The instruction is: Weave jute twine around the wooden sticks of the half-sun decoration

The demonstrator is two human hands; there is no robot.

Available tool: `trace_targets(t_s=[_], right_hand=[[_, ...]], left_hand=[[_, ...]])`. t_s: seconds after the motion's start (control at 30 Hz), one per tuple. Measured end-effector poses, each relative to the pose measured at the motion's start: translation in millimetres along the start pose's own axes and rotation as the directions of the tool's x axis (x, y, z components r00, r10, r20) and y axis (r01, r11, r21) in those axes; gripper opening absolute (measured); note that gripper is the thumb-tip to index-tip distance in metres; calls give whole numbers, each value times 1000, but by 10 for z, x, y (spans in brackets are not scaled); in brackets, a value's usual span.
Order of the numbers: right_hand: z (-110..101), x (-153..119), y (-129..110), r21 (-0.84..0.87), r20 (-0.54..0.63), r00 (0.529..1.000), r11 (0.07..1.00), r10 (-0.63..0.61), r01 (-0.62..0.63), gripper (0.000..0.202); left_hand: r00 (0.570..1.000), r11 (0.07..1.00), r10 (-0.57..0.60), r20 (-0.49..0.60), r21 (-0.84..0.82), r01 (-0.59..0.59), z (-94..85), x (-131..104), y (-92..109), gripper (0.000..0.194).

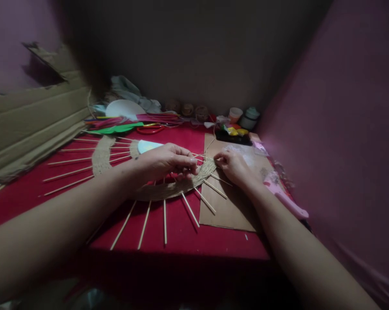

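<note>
A fan-shaped frame of thin wooden sticks point(165, 224) lies on the red cloth, with a curved band of woven twine point(168, 190) running across the sticks. Above the frame, my left hand point(171, 160) is closed in a pinch at a loose strand of twine point(211, 144), which comes from the back of the table. My right hand point(233, 165) grips the right end of the woven band between bent fingers; its fingertips are partly hidden. Behind my left hand shows a light blue half-round piece point(147, 146) at the frame's centre.
A brown board point(225, 215) lies under the frame's right side. Red-handled scissors point(150, 129), a green sheet point(116, 128), twine balls point(201, 113) and a cup point(235, 113) line the back. A pink-handled tool point(287, 200) is at right, folded cardboard point(35, 116) at left.
</note>
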State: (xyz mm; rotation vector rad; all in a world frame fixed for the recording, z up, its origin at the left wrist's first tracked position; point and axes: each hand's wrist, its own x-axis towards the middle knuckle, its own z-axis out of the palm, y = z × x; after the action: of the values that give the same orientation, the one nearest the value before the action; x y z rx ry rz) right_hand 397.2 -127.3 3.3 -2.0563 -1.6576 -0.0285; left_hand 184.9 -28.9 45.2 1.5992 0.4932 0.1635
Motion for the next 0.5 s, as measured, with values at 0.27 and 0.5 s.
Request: trace_targets(t_s=[0.27, 0.5], right_hand=[[-93, 82, -138, -49, 133, 991, 999, 4, 2, 25], [102, 562, -653, -12, 311, 947, 996, -75, 83, 19]], left_hand=[[996, 983, 26, -88, -178, -41, -168, -180, -58, 18], [989, 982, 89, -122, -158, -108, -142, -197, -171, 19]])
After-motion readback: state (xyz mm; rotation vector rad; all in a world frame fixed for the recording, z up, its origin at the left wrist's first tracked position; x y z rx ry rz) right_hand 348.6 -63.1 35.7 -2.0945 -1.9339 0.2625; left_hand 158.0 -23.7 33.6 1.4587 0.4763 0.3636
